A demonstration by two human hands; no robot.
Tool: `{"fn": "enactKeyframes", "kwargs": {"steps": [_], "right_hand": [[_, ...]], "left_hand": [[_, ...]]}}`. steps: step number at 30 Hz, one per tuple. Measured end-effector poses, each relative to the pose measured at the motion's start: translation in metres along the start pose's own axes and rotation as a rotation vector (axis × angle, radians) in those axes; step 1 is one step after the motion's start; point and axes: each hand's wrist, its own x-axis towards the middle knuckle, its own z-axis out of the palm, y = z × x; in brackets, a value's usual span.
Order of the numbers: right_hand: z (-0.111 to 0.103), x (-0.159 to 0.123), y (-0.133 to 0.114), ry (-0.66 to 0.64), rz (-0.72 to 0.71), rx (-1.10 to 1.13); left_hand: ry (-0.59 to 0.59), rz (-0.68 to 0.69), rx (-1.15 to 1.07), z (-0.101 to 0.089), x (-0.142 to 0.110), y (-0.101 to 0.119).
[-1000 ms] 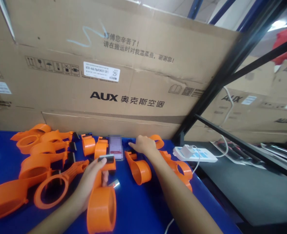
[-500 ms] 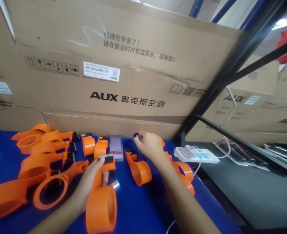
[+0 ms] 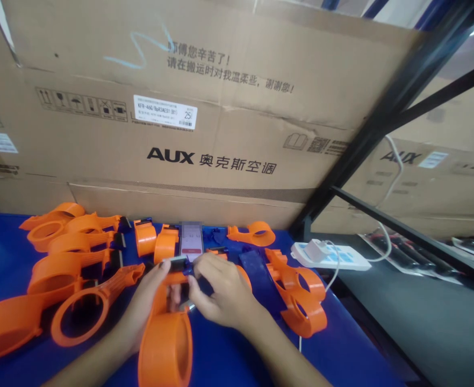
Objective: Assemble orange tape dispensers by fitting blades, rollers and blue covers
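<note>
My left hand (image 3: 146,298) is closed around the handle of an orange tape dispenser (image 3: 165,346), its round hub hanging toward me. A dark strip with a pale edge (image 3: 176,263) lies across the dispenser's head under my left thumb. My right hand (image 3: 224,293) pinches a small dark blue plastic piece (image 3: 188,266) against the right end of that head. Just behind the hands a phone (image 3: 191,242) lies on the blue table. A small shiny metal piece (image 3: 189,306) shows partly below my right fingers.
Several orange dispensers (image 3: 57,271) crowd the left side of the blue table (image 3: 221,360); others (image 3: 301,301) lie at the right. Loose blue pieces (image 3: 217,235) sit behind. A white power strip (image 3: 342,257) stands at right. A big cardboard box (image 3: 221,134) walls off the back.
My right hand has come back from the rear of the table toward me and left, bringing the small blue piece to the dispenser's head. My left hand keeps its hold.
</note>
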Motion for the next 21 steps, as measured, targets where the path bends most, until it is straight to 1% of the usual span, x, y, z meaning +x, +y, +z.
{"fn": "enactKeyframes", "kwargs": {"steps": [5,11,17,21], "right_hand": [[-0.004,0.000,0.001,-0.025,-0.040,0.035],[-0.010,0.000,0.000,-0.093,-0.061,0.032],[-0.011,-0.001,-0.001,-0.099,-0.080,0.039],[-0.011,-0.001,-0.001,-0.107,-0.101,0.036]], "left_hand": [[0.003,0.047,-0.060,0.001,-0.002,-0.001],[-0.040,0.066,-0.094,0.002,-0.008,0.001],[-0.083,0.104,-0.024,0.000,-0.008,-0.001],[-0.080,0.123,0.038,-0.003,-0.006,-0.004]]}}
